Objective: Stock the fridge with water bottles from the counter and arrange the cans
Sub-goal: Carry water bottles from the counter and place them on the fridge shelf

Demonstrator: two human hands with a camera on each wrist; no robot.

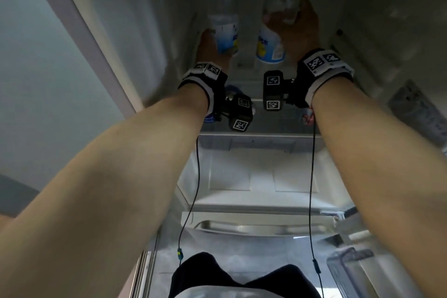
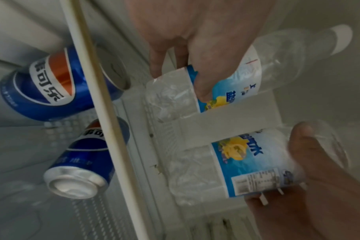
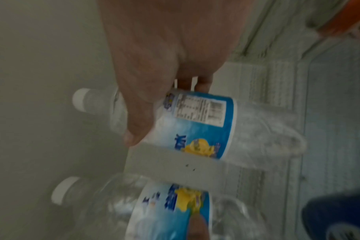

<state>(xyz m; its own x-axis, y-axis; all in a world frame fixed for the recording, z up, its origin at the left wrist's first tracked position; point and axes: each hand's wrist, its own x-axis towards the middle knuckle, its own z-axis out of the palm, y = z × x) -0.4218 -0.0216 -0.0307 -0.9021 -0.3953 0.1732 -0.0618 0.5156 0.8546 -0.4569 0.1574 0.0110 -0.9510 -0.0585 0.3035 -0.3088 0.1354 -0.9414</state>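
Two clear water bottles with blue-and-yellow labels and white caps stand upright side by side deep on the fridge's upper shelf (image 1: 244, 84). My left hand (image 1: 212, 41) (image 2: 181, 81) grips the left bottle (image 1: 223, 29) (image 2: 242, 76) (image 3: 164, 211) round its label. My right hand (image 1: 285, 17) (image 3: 169, 113) grips the right bottle (image 1: 271, 43) (image 2: 247, 165) (image 3: 197, 123) round its upper body. Whether the bases rest on the shelf I cannot tell. Two blue cola cans (image 2: 51, 84) (image 2: 82, 159) stand on the shelf below.
A white shelf edge (image 2: 105, 113) separates the cans from the bottles. A blue can (image 1: 209, 118) and a red-and-white can (image 1: 307, 116) peek out behind my wrists. Drawers (image 1: 249, 176) lie lower down. The fridge's side walls (image 1: 125, 31) close in left and right.
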